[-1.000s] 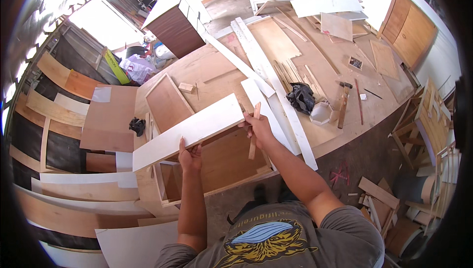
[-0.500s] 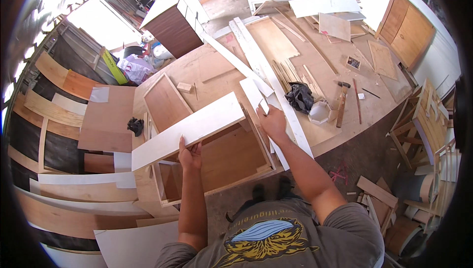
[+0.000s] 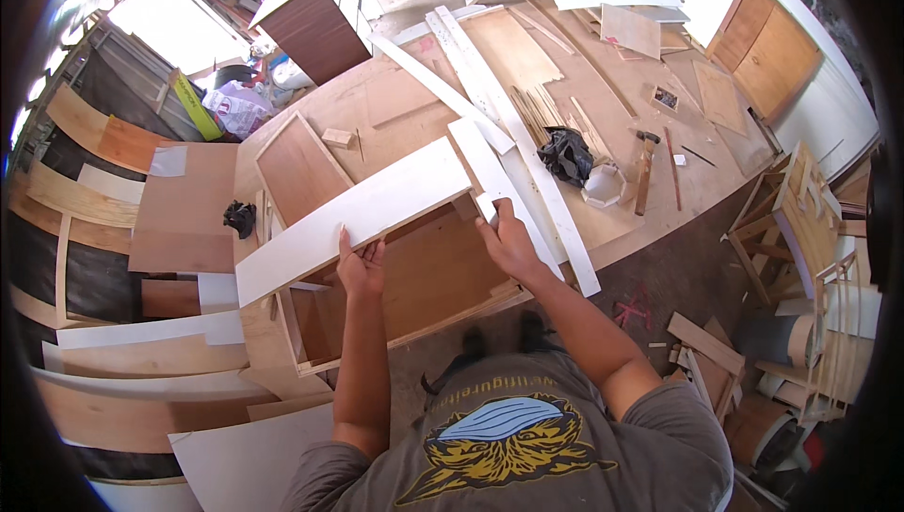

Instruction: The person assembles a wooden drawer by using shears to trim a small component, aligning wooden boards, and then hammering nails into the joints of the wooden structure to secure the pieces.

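Note:
A long white board [image 3: 348,220] lies across the top of an open wooden box frame [image 3: 410,277] on the worktable. My left hand [image 3: 362,263] grips the board's near edge, thumb on top and fingers curled beneath. At the box's right end, my right hand [image 3: 511,239] is closed around a small white block [image 3: 487,209]. The block is up against the box's upper right corner, near the end of the board; whether it presses on it I cannot tell. A narrow white strip [image 3: 499,178] lies just beyond that hand.
On the worktable [image 3: 603,239] are a hammer [image 3: 646,173], a black plastic bag [image 3: 567,154], thin wood sticks [image 3: 541,107], a small box of dark bits [image 3: 666,98] and long white planks [image 3: 499,103]. Panels [image 3: 179,211] lie at left; offcuts [image 3: 706,343] sit on the floor at right.
My right hand has drawn the white block back toward me and left, from above the white strip to the box's corner. My left hand keeps its grip on the board. The view has shifted slightly.

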Tool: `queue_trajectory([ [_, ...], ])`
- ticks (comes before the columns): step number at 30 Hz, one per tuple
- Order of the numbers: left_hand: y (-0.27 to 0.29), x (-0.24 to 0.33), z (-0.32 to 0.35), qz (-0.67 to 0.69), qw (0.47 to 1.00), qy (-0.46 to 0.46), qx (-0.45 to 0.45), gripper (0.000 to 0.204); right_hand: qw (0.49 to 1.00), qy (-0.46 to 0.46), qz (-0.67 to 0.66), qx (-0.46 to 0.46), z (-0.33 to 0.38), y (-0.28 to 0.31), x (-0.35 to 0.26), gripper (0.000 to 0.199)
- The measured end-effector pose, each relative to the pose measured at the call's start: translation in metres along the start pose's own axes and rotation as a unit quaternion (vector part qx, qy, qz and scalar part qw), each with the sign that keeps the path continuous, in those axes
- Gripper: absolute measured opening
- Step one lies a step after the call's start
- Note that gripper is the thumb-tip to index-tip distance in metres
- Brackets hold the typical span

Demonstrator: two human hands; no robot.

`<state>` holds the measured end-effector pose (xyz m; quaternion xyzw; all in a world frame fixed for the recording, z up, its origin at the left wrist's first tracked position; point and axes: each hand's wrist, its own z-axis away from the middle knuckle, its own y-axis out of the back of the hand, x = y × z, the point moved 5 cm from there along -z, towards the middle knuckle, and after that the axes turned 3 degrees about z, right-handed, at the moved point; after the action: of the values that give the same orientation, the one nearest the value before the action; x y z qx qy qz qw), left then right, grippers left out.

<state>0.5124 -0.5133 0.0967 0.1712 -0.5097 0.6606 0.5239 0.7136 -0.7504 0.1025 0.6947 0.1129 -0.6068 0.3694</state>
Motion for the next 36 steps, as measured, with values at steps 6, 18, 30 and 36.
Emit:
queue_trajectory([
  [6, -0.007, -0.004, 0.009, -0.002, 0.999, 0.023, -0.027, 0.041, 0.999, 0.017, 0.023, 0.039, -0.004, -0.015, 0.001, 0.043],
  [18, -0.004, -0.007, 0.004, 0.026, 0.998, 0.034, -0.045, 0.042, 0.996, 0.028, 0.055, 0.065, -0.01, -0.024, -0.004, 0.046],
  [30, -0.006, -0.007, 0.004, 0.02, 0.997, 0.039, -0.062, 0.044, 0.998, 0.022, -0.037, 0.054, -0.018, -0.029, 0.009, 0.05],
  [36, -0.005, -0.008, 0.003, 0.02, 0.998, 0.036, -0.053, 0.046, 0.99, -0.008, -0.134, 0.03, -0.026, -0.029, 0.017, 0.05],
])
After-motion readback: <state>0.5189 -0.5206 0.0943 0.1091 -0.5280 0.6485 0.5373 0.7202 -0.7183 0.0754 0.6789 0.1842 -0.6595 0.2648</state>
